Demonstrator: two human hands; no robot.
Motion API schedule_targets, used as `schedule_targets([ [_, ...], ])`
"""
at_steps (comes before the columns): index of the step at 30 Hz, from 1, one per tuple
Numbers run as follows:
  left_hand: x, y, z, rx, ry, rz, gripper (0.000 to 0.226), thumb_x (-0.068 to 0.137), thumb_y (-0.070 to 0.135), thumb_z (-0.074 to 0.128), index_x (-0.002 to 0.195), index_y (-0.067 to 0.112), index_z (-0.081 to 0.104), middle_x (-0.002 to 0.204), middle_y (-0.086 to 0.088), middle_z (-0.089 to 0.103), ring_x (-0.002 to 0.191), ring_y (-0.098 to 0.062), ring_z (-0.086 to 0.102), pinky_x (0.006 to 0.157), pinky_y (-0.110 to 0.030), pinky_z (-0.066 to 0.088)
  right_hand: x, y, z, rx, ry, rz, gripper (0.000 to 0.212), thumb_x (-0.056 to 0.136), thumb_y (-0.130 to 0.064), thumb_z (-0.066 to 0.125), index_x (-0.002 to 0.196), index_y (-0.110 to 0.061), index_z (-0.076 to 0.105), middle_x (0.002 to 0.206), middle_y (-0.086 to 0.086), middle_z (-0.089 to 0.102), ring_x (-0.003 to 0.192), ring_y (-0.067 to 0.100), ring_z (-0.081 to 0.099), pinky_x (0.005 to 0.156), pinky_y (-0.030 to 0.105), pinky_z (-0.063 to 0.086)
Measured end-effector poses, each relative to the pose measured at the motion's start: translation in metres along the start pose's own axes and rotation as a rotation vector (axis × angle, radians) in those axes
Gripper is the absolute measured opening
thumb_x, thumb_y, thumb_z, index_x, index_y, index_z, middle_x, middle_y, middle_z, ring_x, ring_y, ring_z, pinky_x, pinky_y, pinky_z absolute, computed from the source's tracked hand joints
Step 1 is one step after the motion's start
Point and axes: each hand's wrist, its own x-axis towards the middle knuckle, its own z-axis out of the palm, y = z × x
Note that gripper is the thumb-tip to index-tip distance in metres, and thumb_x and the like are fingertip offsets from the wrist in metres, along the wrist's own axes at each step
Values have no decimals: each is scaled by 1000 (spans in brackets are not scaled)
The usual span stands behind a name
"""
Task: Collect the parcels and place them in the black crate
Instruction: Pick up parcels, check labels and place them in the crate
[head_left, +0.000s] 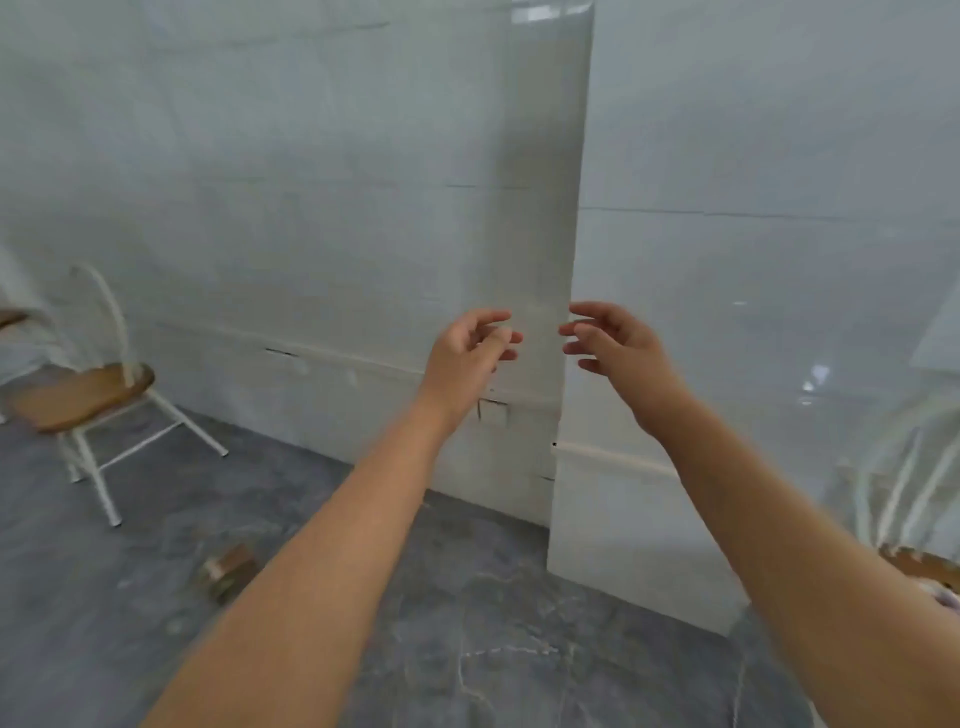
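Below and left of the left hand (467, 353), on the floor (493, 649): small brown parcel (228, 571), blurred | left hand nearer, right hand (618, 348) farther | both hands raised, fingers loosely curled, holding nothing | reach would likely go down-left | black crate out of view

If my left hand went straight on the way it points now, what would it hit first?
Most likely the pale tiled wall ahead of the left hand; nothing shows between them, though depth is unclear. The parcel on the floor lies well below that line.
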Motion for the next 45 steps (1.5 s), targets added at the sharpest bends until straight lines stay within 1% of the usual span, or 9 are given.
schedule_targets([
  [5, 18, -37, -104, 51, 149, -67, 16, 96, 15, 50, 99, 29, 58, 88, 10, 68, 75, -2, 65, 68, -16, 47, 47, 15, 96, 42, -89, 44, 20, 93, -9, 48, 106, -21, 59, 88, -9, 66, 76, 6, 63, 75, 22, 49],
  [12, 40, -74, -206, -10, 485, -128, 15, 97, 15, 49, 107, 20, 59, 90, 6, 67, 78, -9, 64, 75, -24, 46, 110, 40, 249, 140, -391, 102, 21, 95, -10, 46, 110, -18, 58, 91, -7, 66, 78, 8, 62, 76, 23, 49],
  [17, 70, -85, -273, 40, 674, -122, 16, 98, 13, 48, 98, 24, 60, 90, 5, 68, 79, -12, 63, 77, -27, 45, 167, 45, 330, 224, -563, 100, 19, 95, -10, 47, 109, -17, 58, 89, -5, 66, 75, 8, 60, 72, 22, 46],
  [23, 80, -113, -335, 67, 899, -142, 19, 98, 12, 48, 95, 26, 61, 87, 8, 70, 73, -3, 66, 64, -12, 48, 215, 59, 415, 222, -755, 128, 21, 95, -8, 47, 113, -12, 57, 86, -5, 64, 72, 7, 58, 69, 19, 45],
  [25, 79, -126, -350, 66, 947, -176, 19, 97, 11, 48, 95, 26, 61, 86, 8, 69, 72, -4, 65, 62, -11, 47, 220, 62, 447, 238, -811, 145, 19, 95, -7, 46, 111, -13, 56, 84, -5, 63, 67, 4, 57, 62, 14, 45],
  [30, 83, -159, -414, 100, 1058, -240, 19, 97, 11, 48, 96, 25, 60, 87, 7, 68, 68, 1, 65, 57, -6, 45, 230, 83, 529, 230, -961, 163, 17, 95, -7, 46, 104, -17, 57, 85, -5, 65, 70, 6, 57, 61, 15, 43],
  [38, 137, -225, -560, 40, 1107, -373, 18, 96, 14, 51, 92, 28, 61, 87, 8, 70, 76, -7, 66, 67, -21, 46, 291, 114, 672, 157, -936, 211, 18, 94, -12, 48, 96, -25, 61, 87, -7, 68, 76, 7, 60, 71, 23, 47],
  [42, 166, -261, -621, 56, 1091, -423, 18, 96, 14, 50, 91, 27, 60, 87, 7, 68, 71, -2, 64, 56, -11, 46, 314, 137, 745, 114, -899, 248, 18, 93, -12, 49, 103, -20, 61, 86, -9, 68, 70, 2, 60, 61, 14, 45],
  [45, 185, -292, -657, 36, 1122, -494, 13, 96, 12, 50, 99, 18, 60, 88, 4, 67, 69, -4, 62, 55, -13, 44, 322, 160, 795, 58, -906, 278, 15, 91, -10, 52, 101, -17, 60, 99, 5, 69, 67, 3, 57, 53, 10, 43],
])
